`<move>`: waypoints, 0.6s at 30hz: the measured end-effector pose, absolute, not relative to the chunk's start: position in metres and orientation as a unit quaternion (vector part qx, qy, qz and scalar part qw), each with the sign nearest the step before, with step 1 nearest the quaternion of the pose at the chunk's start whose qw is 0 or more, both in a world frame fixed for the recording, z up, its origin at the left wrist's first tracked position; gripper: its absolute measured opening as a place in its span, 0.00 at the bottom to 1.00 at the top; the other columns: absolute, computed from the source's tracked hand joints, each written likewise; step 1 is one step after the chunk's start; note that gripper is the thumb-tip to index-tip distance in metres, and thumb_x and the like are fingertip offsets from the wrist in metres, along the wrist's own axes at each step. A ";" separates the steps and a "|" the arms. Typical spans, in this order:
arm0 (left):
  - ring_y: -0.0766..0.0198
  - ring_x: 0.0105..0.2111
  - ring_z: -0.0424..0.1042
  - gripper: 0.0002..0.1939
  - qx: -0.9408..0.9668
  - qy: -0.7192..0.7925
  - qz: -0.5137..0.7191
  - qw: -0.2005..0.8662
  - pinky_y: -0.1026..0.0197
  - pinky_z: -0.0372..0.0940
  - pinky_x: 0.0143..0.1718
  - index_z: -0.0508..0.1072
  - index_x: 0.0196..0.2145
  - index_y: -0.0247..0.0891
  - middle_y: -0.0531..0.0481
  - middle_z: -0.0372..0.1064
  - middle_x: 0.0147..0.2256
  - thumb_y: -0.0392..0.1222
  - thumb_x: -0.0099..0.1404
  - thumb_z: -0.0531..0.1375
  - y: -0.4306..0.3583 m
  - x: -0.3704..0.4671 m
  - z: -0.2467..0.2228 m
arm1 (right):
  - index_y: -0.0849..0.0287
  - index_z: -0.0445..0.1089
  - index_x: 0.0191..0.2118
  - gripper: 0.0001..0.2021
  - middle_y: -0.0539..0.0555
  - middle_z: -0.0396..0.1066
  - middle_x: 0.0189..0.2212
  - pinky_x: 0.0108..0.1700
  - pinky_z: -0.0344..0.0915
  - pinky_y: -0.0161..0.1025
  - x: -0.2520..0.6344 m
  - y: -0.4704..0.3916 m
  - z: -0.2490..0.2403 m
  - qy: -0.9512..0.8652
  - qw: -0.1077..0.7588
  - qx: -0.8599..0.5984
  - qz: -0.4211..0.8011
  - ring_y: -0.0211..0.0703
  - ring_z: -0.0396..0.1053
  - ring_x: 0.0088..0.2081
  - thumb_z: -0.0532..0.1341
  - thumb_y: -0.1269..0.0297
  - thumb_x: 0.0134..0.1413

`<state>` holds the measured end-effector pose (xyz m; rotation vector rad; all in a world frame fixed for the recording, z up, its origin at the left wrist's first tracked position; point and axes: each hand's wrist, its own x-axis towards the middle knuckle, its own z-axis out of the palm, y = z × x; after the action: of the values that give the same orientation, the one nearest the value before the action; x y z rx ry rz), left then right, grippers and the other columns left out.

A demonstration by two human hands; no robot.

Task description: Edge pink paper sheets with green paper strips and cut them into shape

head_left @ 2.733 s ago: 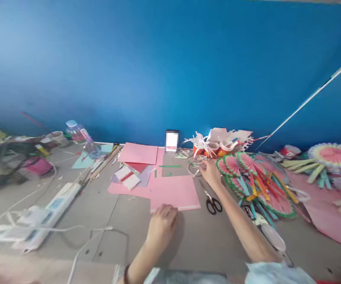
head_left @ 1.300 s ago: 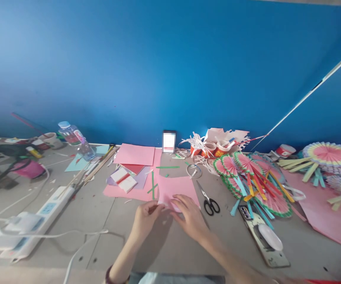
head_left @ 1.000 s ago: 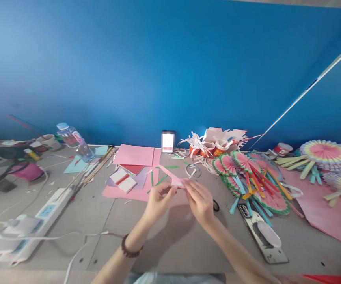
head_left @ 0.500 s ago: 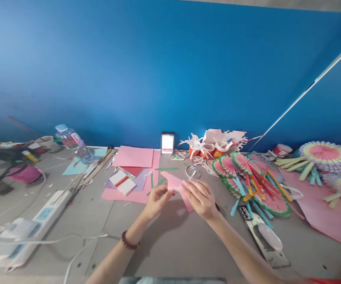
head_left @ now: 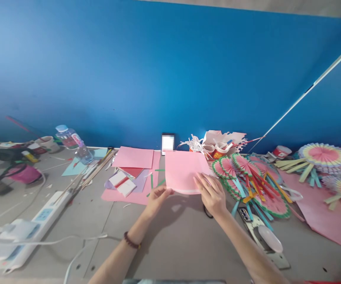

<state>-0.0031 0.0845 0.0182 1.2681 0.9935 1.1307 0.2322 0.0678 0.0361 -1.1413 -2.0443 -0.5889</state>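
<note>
A pink sheet of paper [head_left: 183, 169] is held spread out above the middle of the table, its near edge sagging in a slight curve and showing a pale strip. My left hand [head_left: 157, 198] pinches the near left corner between thumb and fingers. At the near right corner, my right hand [head_left: 213, 193] grips the sheet, its fingers lying over the top and its thumb out of sight. Both hands are just above the grey tabletop [head_left: 170, 244]. Part of a dark ring-shaped thing [head_left: 207, 212] shows beside my right hand.
More pink paper [head_left: 133, 156] and a white packet [head_left: 123, 183] lie to the left. A bottle [head_left: 83, 152] and a power strip [head_left: 41, 219] stand farther left. Watermelon-coloured paper fans [head_left: 247, 163], a phone [head_left: 265, 236] and a white mouse [head_left: 270, 238] are on the right. Red cups [head_left: 220, 150] stand behind.
The pink paper has gone from folded or bunched up to spread open. My right hand has moved right, away from my left hand, which has barely shifted.
</note>
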 end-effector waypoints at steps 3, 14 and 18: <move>0.58 0.33 0.73 0.18 0.536 0.429 0.473 0.552 0.56 0.69 0.40 0.76 0.27 0.38 0.45 0.76 0.30 0.56 0.56 0.59 0.089 -0.001 0.010 | 0.54 0.61 0.59 0.27 0.55 0.67 0.54 0.59 0.59 0.50 0.235 0.070 0.021 -0.806 0.299 -0.481 -0.170 0.46 0.63 0.56 0.49 0.79 0.56; 0.62 0.28 0.71 0.20 0.562 0.423 0.415 0.577 0.60 0.66 0.33 0.77 0.33 0.33 0.43 0.75 0.30 0.55 0.59 0.58 0.087 0.008 -0.004 | 0.55 0.72 0.43 0.12 0.55 0.73 0.40 0.46 0.69 0.42 0.186 0.068 0.021 -0.790 0.383 -0.452 0.158 0.43 0.70 0.45 0.53 0.70 0.58; 0.63 0.28 0.71 0.16 0.569 0.410 0.431 0.567 0.62 0.65 0.32 0.77 0.30 0.35 0.45 0.74 0.27 0.52 0.60 0.59 0.084 0.009 -0.003 | 0.55 0.73 0.38 0.10 0.55 0.74 0.35 0.42 0.70 0.41 0.167 0.073 0.013 -0.763 0.430 -0.461 0.138 0.44 0.71 0.39 0.54 0.69 0.58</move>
<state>0.0091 0.0839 -0.0032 1.3379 0.9627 1.0138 0.1673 0.0734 0.0126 -1.1510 -1.9043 0.3449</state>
